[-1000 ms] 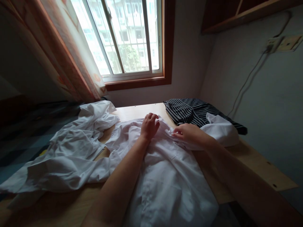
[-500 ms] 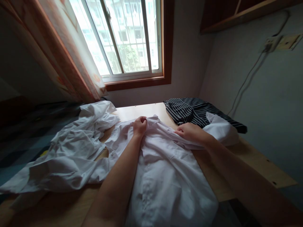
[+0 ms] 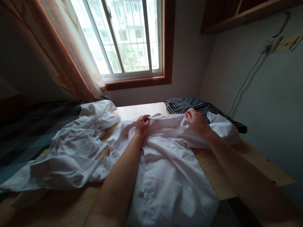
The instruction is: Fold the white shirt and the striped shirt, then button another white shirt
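The white shirt point(image 3: 172, 186) lies big and wrinkly from the bottom middle of the frame up to the center. It is on the pale wood tabletop point(image 3: 255, 167), which has small dark holes near its right edge. The left hand point(image 3: 142, 124) has its fingers curled on the shirt's top part, pinching the cloth. The right hand point(image 3: 196, 121), right of the center, has its fingers closed on the shirt too, and the cloth goes flat between both hands. A heap of white cloth point(image 3: 75, 142) sits at the left, touching the shirt; I cannot tell if it is one piece. Dark checked cloth point(image 3: 14, 151) is at the left edge. Black cloth with white stripes point(image 3: 187, 105) lies just behind the right hand. Farther back, an orange and cream curtain point(image 3: 71, 63) hangs at the upper left beside a bright window point(image 3: 127, 37) with a brown frame. A wood shelf point(image 3: 236, 22), a socket point(image 3: 272, 44) and a cord point(image 3: 243, 82) are at the upper right, on the gray wall point(image 3: 272, 94).
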Motion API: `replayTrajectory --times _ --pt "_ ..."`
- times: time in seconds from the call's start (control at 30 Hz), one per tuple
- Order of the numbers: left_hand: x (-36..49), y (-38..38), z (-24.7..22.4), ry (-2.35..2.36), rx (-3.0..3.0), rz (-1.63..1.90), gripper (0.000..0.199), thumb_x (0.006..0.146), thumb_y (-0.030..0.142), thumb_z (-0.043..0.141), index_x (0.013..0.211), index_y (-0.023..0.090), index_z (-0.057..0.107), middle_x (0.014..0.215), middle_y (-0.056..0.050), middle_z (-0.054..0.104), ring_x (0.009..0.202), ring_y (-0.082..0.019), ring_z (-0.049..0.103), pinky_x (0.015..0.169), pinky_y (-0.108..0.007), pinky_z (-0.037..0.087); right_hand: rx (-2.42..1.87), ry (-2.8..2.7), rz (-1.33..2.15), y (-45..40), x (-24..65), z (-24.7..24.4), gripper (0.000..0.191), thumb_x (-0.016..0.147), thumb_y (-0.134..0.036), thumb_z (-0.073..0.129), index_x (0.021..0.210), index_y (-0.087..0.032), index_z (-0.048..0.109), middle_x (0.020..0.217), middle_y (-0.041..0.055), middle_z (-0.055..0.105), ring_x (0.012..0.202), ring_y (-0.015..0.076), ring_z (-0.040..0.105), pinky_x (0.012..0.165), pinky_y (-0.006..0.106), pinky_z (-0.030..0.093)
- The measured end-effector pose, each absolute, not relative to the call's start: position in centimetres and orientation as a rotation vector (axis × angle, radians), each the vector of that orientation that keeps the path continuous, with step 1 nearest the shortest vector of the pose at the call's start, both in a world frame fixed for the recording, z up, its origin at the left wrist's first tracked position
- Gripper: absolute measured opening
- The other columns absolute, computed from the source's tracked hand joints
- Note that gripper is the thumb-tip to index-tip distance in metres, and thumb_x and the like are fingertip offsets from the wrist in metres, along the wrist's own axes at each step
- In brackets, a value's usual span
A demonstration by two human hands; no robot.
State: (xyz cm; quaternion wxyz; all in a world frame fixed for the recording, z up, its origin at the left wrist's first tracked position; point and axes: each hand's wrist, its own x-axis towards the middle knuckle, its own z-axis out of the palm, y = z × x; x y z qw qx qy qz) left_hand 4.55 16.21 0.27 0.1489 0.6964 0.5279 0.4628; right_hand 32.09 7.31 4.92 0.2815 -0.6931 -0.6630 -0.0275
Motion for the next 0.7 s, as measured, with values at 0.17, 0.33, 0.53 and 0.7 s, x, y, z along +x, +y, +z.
replayTrajectory --times 0.17,0.33,0.53,0.7 --pt "5.1 15.8 0.7 1.407 2.129 1.339 0.028 0.079 0.010 0.054 0.098 0.019 0.074 0.097 -0.005 0.072 0.084 -0.015 0.065 0.081 -0.026 0.054 -1.830 -1.804 -0.273 8.2 35.3 3.7 0.030 0.097 -0.033 0.042 0.105 -0.018 0.066 0.098 0.0114 0.073 0.086 0.0254 0.065 0.067 0.030 0.036" --pt "5.7 14.9 0.5 1.235 2.274 1.167 0.029 0.078 0.007 0.053 0.094 0.019 0.074 0.094 -0.004 0.068 0.077 -0.013 0.064 0.074 -0.023 0.054 -1.992 -2.017 -0.135 8.6 36.0 2.6 0.031 0.096 -0.041 0.046 0.099 -0.022 0.071 0.097 0.0075 0.075 0.085 0.0223 0.065 0.065 0.028 0.034" --pt "6.1 14.4 0.7 1.294 2.475 1.021 0.033 0.074 0.001 0.048 0.078 0.019 0.075 0.091 -0.005 0.069 0.084 -0.015 0.064 0.086 -0.026 0.051 -2.096 -1.978 -0.194 8.1 34.9 3.4 0.051 0.099 -0.053 0.034 0.091 -0.022 0.073 0.096 0.0098 0.074 0.087 0.0230 0.065 0.063 0.029 0.031" --pt "6.3 14.4 1.6 1.382 2.580 0.905 0.029 0.081 0.010 0.047 0.070 0.017 0.073 0.086 -0.007 0.071 0.083 -0.018 0.064 0.087 -0.029 0.051 -2.055 -1.983 -0.261 7.9 33.6 3.3 0.038 0.097 -0.046 0.044 0.092 -0.019 0.070 0.096 0.0108 0.074 0.090 0.0237 0.064 0.070 0.030 0.033"
